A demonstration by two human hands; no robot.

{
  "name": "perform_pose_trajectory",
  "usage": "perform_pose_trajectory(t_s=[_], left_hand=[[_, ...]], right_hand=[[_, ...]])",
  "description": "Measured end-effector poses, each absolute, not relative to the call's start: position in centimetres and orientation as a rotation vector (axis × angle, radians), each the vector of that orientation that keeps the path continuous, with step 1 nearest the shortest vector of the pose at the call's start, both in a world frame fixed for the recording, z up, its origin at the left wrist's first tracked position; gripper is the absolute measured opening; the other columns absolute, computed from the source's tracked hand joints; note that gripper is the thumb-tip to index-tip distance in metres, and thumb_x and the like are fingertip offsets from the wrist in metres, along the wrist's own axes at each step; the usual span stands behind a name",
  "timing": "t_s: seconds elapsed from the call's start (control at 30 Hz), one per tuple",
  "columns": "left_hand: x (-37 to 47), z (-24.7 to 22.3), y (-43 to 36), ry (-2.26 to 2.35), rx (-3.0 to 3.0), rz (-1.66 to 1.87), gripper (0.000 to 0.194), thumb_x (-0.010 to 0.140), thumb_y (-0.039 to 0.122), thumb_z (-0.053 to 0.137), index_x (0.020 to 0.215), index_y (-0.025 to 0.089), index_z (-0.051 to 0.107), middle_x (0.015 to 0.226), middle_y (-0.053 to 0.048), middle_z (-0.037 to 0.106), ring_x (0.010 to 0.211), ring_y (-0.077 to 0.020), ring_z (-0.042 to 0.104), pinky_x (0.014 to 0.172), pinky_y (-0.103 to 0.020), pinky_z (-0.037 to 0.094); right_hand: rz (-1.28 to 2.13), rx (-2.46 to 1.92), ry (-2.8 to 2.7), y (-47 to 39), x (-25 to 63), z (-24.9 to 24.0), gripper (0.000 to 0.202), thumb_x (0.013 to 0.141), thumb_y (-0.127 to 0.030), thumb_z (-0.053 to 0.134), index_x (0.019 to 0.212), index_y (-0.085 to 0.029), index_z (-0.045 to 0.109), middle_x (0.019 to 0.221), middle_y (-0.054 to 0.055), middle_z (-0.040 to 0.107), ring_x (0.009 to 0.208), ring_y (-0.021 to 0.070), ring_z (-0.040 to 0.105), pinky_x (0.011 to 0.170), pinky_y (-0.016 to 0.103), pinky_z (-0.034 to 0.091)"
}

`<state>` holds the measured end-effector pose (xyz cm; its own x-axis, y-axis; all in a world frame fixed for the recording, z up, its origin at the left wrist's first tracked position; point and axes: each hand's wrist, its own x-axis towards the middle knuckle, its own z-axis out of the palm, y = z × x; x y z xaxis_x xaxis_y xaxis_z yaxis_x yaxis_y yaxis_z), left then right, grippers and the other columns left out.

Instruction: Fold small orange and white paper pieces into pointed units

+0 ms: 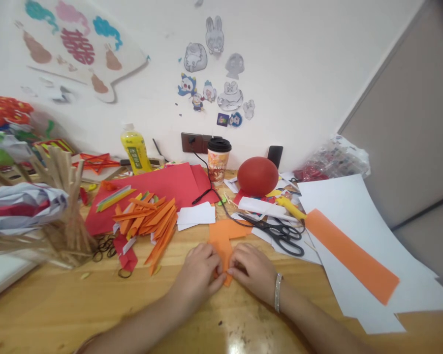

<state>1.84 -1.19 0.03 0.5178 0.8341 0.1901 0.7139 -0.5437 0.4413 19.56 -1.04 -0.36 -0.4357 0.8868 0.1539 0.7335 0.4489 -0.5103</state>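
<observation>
Both my hands meet over a small piece of orange paper point(227, 279) at the middle of the wooden table point(162, 314). My left hand point(199, 271) pinches its left side, thumb and fingers pressed together. From the right, my right hand point(253, 271) pinches the same piece, with a bracelet on that wrist. More orange paper point(220, 235) lies flat just beyond my fingertips. Left of my hands is a pile of folded orange strips point(157, 219). White paper cards point(196, 215) lie behind, and black scissors point(280, 232) rest to the right.
A red balloon point(257, 176), a lidded cup point(218, 160) and a yellow bottle point(136, 150) stand at the back. Large white sheets point(339, 236) with an orange strip point(350, 255) cover the right. Wooden sticks point(64, 196) stand at the left. A black cable point(221, 202) crosses the middle.
</observation>
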Motion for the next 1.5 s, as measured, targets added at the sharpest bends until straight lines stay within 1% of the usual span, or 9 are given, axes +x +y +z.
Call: perform_pose_trajectory(t_s=[0.23,0.6,0.8,1.0,1.07,1.2,1.33,1.4,1.5], left_hand=[[2.1,-0.1,-1.7,1.394,2.437,0.542,0.007,0.077,0.022,0.059,0.071,0.019,0.057,0.080,-0.003,0.054,0.079,-0.0206,0.049,0.071,-0.033,0.036],[2.0,-0.2,-1.4,1.382,2.424,0.523,0.007,0.077,0.022,0.058,0.071,0.019,0.056,0.082,-0.002,0.054,0.083,-0.0208,0.049,0.074,-0.034,0.036],[2.0,0.1,-1.5,1.411,2.429,0.496,0.005,0.076,0.023,0.060,0.072,0.020,0.057,0.082,-0.002,0.055,0.082,-0.0209,0.049,0.072,-0.033,0.036],[2.0,0.1,-1.5,1.425,2.440,0.478,0.004,0.076,0.023,0.060,0.074,0.020,0.057,0.084,-0.002,0.054,0.083,-0.0208,0.049,0.073,-0.032,0.035],[2.0,0.0,-1.5,1.423,2.434,0.494,0.005,0.076,0.023,0.061,0.074,0.020,0.057,0.084,-0.002,0.054,0.083,-0.0208,0.049,0.073,-0.032,0.035],[1.9,0.0,-1.4,1.436,2.415,0.505,0.008,0.075,0.025,0.063,0.073,0.020,0.057,0.083,-0.001,0.054,0.083,-0.0206,0.049,0.074,-0.032,0.035],[1.1,0.2,-1.0,1.518,2.446,0.471,0.017,0.073,0.032,0.068,0.076,0.020,0.058,0.085,-0.003,0.055,0.083,-0.0229,0.050,0.073,-0.035,0.039],[0.3,0.2,-0.5,1.556,2.509,0.513,0.015,0.076,0.031,0.065,0.079,0.018,0.059,0.087,-0.005,0.056,0.084,-0.0242,0.051,0.074,-0.038,0.041],[-1.0,-0.4,0.6,1.429,2.649,0.674,0.015,0.085,0.023,0.054,0.098,0.019,0.059,0.104,-0.009,0.057,0.100,-0.0259,0.049,0.083,-0.041,0.044]], right_hand=[[0.538,-1.397,-2.210,-2.0,19.1,-0.2,0.015,0.071,-0.013,0.067,0.073,-0.018,0.053,0.076,-0.001,0.053,0.076,0.0158,0.047,0.067,0.026,0.034],[0.581,-1.456,-2.158,-2.6,18.9,-0.2,0.030,0.059,-0.019,0.073,0.083,-0.021,0.054,0.088,-0.001,0.050,0.087,0.0189,0.045,0.076,0.030,0.034],[0.577,-1.419,-2.114,-2.3,19.1,-0.6,0.016,0.070,-0.013,0.063,0.080,-0.021,0.054,0.085,-0.001,0.054,0.085,0.0182,0.047,0.075,0.030,0.035],[0.575,-1.371,-2.021,-2.0,19.2,-1.3,0.022,0.073,-0.001,0.045,0.078,-0.020,0.053,0.079,0.001,0.054,0.080,0.0171,0.049,0.072,0.029,0.038],[0.572,-1.386,-2.019,-2.2,19.2,-1.1,0.016,0.071,-0.008,0.054,0.082,-0.020,0.053,0.083,0.001,0.054,0.082,0.0182,0.049,0.074,0.031,0.038],[0.552,-1.473,-2.115,-2.7,18.9,-0.5,0.039,0.057,-0.021,0.074,0.091,-0.021,0.054,0.093,0.002,0.052,0.089,0.0215,0.047,0.078,0.034,0.037],[0.588,-1.513,-2.133,-2.7,18.9,-0.3,0.040,0.057,-0.022,0.074,0.093,-0.022,0.055,0.093,0.001,0.052,0.091,0.0213,0.046,0.079,0.033,0.037],[0.628,-1.508,-2.129,-2.6,18.9,-0.2,0.039,0.057,-0.020,0.073,0.092,-0.023,0.056,0.094,0.001,0.052,0.091,0.0214,0.047,0.080,0.033,0.037],[0.729,-1.445,-2.107,-2.4,19.4,0.1,0.041,0.057,-0.013,0.070,0.094,-0.023,0.056,0.096,0.001,0.052,0.094,0.0212,0.048,0.082,0.033,0.038]])
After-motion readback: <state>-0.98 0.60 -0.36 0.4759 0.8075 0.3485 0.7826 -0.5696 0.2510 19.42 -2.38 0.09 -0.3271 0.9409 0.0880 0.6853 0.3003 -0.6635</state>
